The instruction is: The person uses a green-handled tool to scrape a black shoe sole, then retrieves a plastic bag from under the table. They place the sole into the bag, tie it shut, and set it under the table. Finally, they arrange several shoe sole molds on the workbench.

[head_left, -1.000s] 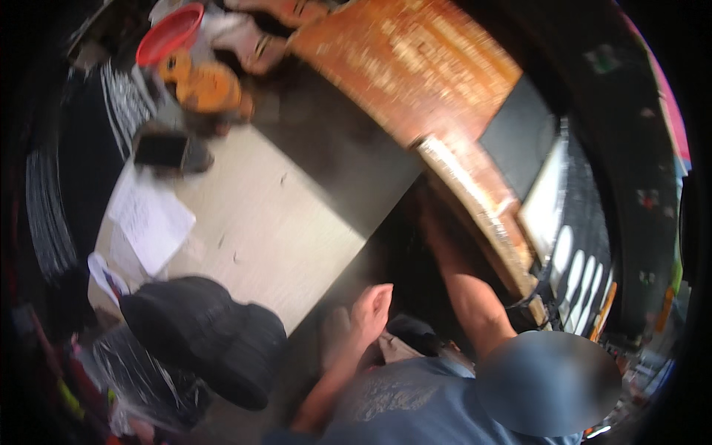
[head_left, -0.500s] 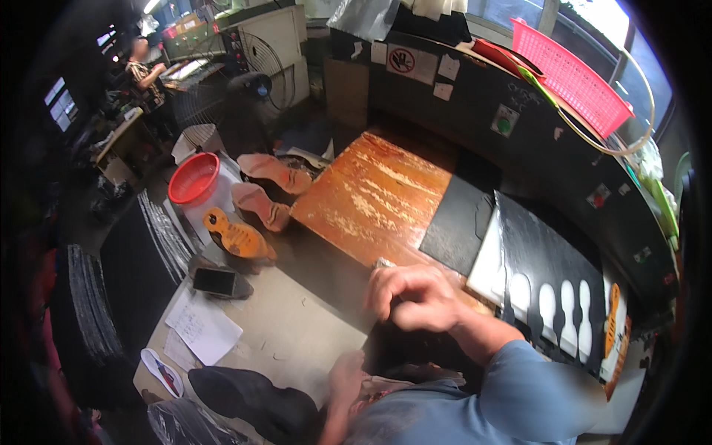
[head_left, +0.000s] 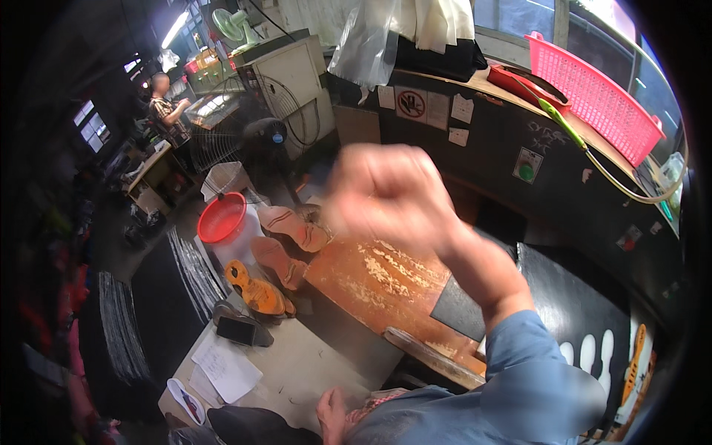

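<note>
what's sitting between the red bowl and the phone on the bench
In the head view, between the red bowl and the dark phone lie an orange shoe sole and, a little to its right, a tan sole.

Worn orange board [head_left: 386, 282]: flat on bench, paint flaked pale in patches, below raised right hand [head_left: 393, 196], apart from it. Dark mat [head_left: 463, 311]: flat, touching board's right edge. Tan soles [head_left: 285, 241]: stacked at board's left end
</note>
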Action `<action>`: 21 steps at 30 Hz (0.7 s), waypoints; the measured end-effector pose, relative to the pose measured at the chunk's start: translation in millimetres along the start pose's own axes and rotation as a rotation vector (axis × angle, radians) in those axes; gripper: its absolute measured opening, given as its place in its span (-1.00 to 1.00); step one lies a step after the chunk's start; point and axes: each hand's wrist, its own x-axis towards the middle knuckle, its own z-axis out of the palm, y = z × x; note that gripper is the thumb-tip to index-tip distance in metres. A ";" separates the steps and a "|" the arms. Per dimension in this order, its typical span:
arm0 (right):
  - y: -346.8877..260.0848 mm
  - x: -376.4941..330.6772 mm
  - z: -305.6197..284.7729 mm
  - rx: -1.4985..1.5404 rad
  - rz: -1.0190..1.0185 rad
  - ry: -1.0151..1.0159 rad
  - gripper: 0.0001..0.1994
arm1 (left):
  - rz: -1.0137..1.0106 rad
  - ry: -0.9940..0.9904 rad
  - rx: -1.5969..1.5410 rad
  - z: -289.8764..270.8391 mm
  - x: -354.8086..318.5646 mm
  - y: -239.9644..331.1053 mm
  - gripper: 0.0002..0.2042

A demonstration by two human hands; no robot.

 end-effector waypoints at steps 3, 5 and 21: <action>94.6 102.8 -45.2 -0.615 -0.077 0.381 -0.74 | -0.106 0.026 -0.097 6.5 17.2 -0.6 -0.72; 149.8 138.6 -92.5 -1.274 -0.173 0.304 -0.60 | -0.098 0.016 -0.038 8.1 33.8 -8.3 -0.72; 259.1 160.0 -199.3 -1.352 0.111 0.869 -0.36 | 0.106 -0.046 0.259 15.2 79.4 -11.3 -0.65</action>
